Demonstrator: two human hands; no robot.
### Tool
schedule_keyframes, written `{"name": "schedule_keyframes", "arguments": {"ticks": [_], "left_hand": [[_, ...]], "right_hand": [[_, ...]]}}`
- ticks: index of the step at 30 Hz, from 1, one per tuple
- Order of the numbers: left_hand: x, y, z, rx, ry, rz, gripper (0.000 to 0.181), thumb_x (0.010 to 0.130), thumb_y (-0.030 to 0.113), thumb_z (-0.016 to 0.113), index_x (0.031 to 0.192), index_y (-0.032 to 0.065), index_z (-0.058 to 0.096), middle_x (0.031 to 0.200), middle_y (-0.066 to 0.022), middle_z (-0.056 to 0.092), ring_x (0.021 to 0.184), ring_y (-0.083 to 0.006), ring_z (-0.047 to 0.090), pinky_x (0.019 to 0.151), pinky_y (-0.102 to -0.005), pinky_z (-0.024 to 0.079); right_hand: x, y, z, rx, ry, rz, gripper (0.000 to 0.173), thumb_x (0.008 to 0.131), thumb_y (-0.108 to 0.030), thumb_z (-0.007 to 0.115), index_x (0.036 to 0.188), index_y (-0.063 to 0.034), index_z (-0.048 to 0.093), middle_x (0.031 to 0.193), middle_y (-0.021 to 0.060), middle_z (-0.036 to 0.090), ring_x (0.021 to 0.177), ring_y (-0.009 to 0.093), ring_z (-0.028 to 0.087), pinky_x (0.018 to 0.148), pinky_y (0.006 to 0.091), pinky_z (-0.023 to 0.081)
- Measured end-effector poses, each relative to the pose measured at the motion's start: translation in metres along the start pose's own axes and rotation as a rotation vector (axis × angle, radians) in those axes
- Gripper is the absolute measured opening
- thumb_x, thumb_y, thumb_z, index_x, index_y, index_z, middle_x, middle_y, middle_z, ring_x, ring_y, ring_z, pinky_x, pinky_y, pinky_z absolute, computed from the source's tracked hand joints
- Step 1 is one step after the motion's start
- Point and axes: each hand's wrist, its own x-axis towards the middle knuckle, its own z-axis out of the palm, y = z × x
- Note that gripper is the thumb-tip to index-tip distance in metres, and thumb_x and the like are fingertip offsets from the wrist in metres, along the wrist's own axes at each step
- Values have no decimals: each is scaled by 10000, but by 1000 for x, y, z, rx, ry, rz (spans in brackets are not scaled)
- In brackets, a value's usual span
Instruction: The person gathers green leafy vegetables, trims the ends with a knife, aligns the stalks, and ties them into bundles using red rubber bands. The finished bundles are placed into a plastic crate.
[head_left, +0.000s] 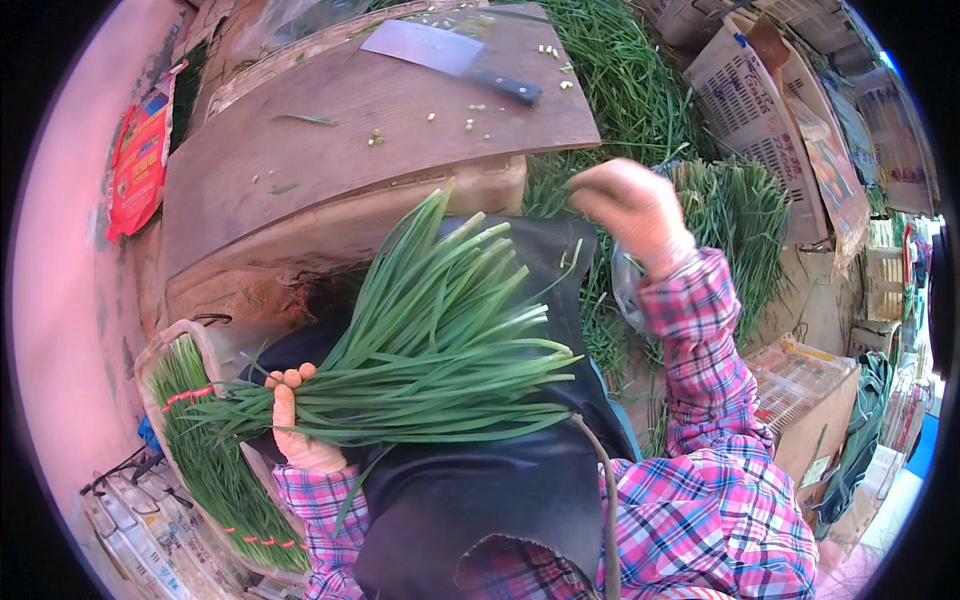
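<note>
My gloved left hand (296, 420) grips a loose bunch of garlic chives (442, 352) near its leafy end. The cut ends fan out to the right over the black apron (480, 495) on my lap. My gloved right hand (630, 206) is raised to the right of the bunch, blurred, its fingers curled. Whether it holds anything cannot be told. Ahead, a cleaver (442, 56) with a black handle lies flat on a wooden board (315, 180), among small cut pieces of stem.
At left, a plastic crate (142, 367) holds chive bundles tied with red bands (187, 397). Loose greens (622, 67) are heaped beyond the board's right end. More chives (739, 225) lie beside my right arm, near a tilted crate (757, 120). A red bag (139, 165) rests by the wall.
</note>
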Motion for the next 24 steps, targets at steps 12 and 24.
{"name": "schedule_keyframes", "arguments": {"ticks": [12,24], "left_hand": [[-1,2,5,25,-22,30,158,962,137,548,1107,82,579,1028,-27,630,1070,-224,556,989,-402,447],[-1,2,0,30,-33,19,148,964,132,543,1100,80,570,1035,-35,639,1073,-224,562,992,-401,443]], "right_hand": [[22,-3,19,-518,-119,-259,111,736,-150,672,837,-105,669,787,86,635,795,322,614,714,403,519],[-63,44,31,-30,-466,288,333,879,-321,617,1083,-58,630,1146,148,628,1014,311,623,848,434,509]]}}
